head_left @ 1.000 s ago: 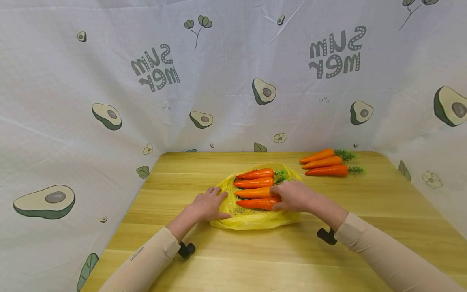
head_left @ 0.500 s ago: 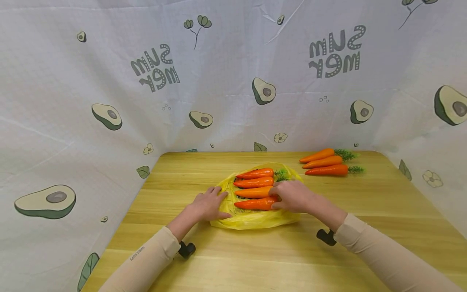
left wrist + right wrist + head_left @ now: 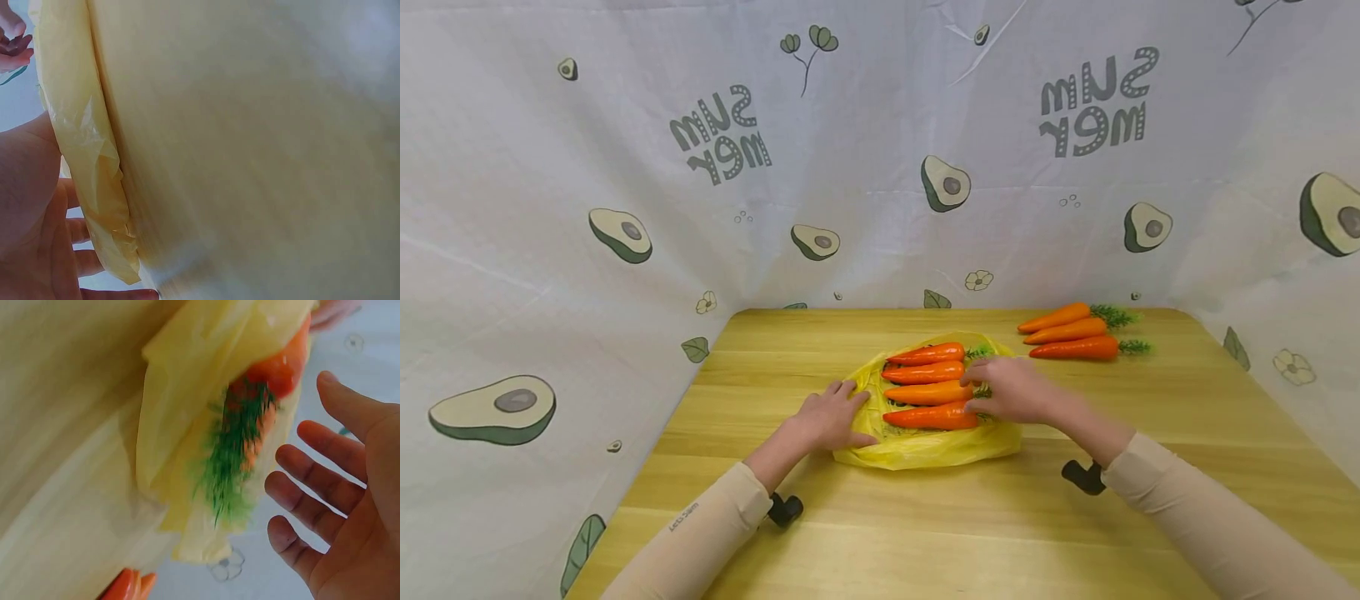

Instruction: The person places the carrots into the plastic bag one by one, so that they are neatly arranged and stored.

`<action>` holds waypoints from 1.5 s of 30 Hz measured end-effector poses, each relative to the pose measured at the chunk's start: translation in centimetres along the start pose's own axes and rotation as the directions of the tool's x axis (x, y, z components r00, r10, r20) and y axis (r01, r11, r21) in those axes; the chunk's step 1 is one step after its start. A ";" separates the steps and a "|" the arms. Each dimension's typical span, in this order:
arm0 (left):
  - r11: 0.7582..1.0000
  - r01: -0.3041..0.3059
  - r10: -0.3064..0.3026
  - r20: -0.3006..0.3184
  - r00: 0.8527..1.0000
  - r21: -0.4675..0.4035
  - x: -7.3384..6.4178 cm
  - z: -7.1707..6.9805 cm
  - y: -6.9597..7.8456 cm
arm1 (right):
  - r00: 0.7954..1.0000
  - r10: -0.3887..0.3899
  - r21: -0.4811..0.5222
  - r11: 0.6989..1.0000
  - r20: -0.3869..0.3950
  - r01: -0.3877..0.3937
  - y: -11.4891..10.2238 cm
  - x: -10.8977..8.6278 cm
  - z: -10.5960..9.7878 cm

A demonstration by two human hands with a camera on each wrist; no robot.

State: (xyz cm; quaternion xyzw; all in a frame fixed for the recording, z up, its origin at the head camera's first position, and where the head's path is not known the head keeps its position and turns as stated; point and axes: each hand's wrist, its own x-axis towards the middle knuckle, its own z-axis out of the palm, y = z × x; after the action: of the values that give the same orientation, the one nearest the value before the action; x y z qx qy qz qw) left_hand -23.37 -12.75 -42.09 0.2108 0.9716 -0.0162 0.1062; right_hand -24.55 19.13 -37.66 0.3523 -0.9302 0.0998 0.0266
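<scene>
Several orange carrots with green tops lie side by side in an opened yellow plastic bag (image 3: 925, 455), tips pointing left. The front carrot (image 3: 925, 417) is nearest the person. My right hand (image 3: 1015, 390) hovers over the right ends of the front carrots, partly hiding their leafy tops. In the right wrist view its fingers (image 3: 319, 478) are spread and hold nothing, beside a green carrot top (image 3: 234, 450). At the bag's left edge rests my left hand (image 3: 829, 419), fingers spread and touching the plastic. The left wrist view shows its fingers (image 3: 87, 262) extended beside the bag's side.
Three more carrots (image 3: 1075, 348) lie together at the back right of the wooden table (image 3: 895, 533). A white cloth (image 3: 880, 167) printed with avocados hangs behind and at both sides. A black wrist mount (image 3: 785, 510) sits under the left forearm, another (image 3: 1084, 477) under the right.
My right hand has released the front carrot and lifted slightly away to the right; that carrot's leafy end now shows. The left hand stays in place at the bag.
</scene>
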 end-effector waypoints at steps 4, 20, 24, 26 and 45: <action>1.000 -0.001 0.001 -0.003 1.000 0.005 0.0 -0.1 0.0 | 0.999 0.047 -0.020 0.999 -0.021 -0.047 0.9 -0.3 -1.1; 1.000 -0.001 0.001 -0.005 1.000 -0.007 -0.1 -0.2 0.0 | 0.974 0.226 0.042 0.973 -0.024 -0.225 6.7 -2.0 -3.6; 1.000 -0.001 0.001 -0.006 1.000 -0.007 -0.2 -0.3 0.1 | 0.971 0.238 0.052 0.970 -0.036 -0.236 8.2 -2.3 -3.9; 1.000 -0.001 0.001 -0.005 1.000 -0.006 -0.2 -0.3 0.1 | 0.971 0.236 0.067 0.970 -0.047 -0.233 9.0 -2.5 -3.9; 1.000 -0.003 0.003 -0.003 1.000 0.009 -0.2 -0.3 0.1 | 0.949 0.314 0.147 0.940 -0.013 -0.308 15.6 -4.5 -3.3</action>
State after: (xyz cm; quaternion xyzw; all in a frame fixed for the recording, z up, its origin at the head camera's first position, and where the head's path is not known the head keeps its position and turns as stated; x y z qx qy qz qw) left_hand -23.26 -12.73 -41.71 0.2128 0.9714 -0.0201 0.1036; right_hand -31.51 34.12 -37.59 0.2001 -0.9639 0.1756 0.0022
